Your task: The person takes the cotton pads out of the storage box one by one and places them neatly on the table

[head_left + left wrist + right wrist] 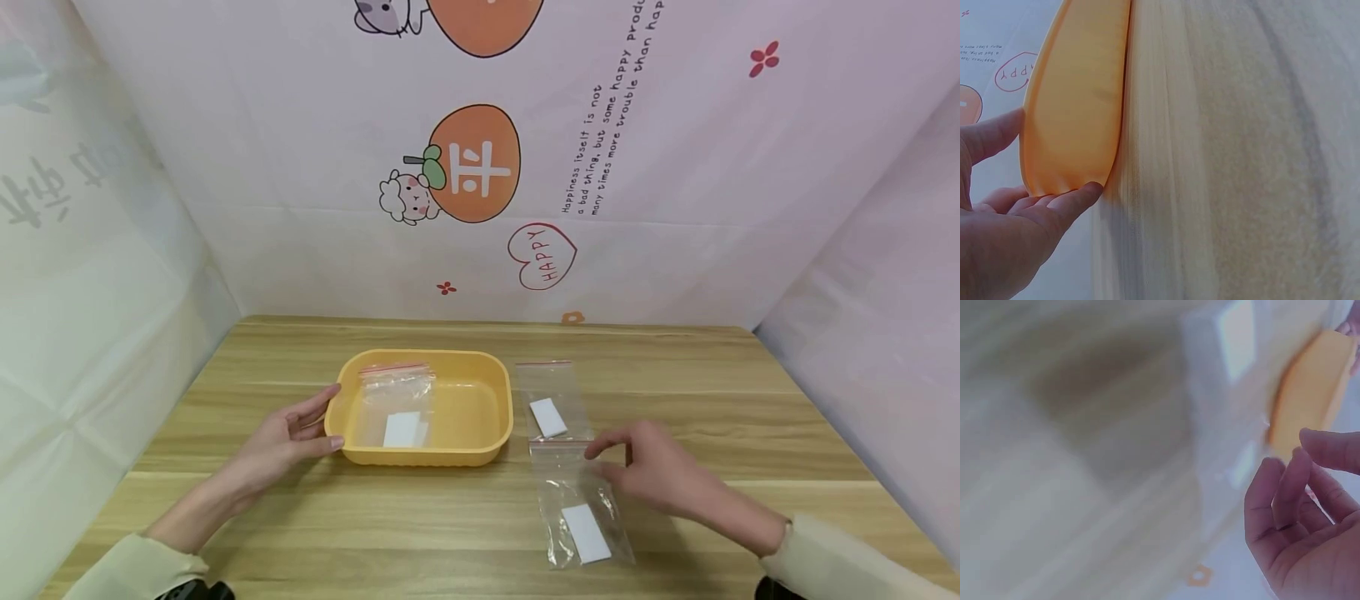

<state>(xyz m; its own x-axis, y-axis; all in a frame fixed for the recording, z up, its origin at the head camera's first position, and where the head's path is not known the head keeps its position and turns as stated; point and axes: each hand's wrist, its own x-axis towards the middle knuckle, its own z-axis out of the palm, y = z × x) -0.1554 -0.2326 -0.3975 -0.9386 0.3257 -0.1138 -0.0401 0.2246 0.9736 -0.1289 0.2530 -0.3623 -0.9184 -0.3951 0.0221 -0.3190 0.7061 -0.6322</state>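
My left hand (281,446) holds the left end of a yellow plastic basket (468,457), its thumb and fingers spread around that end. Inside the basket, toward the left, lies a clear zip bag (375,408) with a white card (402,429) in it. Over on the right, my right hand (656,468) hovers with bent fingers by the upper right edge of a second clear zip bag (555,487), nothing visible between the fingertips. This bag contains a white card (587,533). Beyond it lies a third zip bag (573,396), also with a white card (548,417).
The basket and loose bags are on a wood-grain table (420,525). A printed white cloth (315,167) hangs behind the table's back edge, with further pale cloth (90,333) along the sides.
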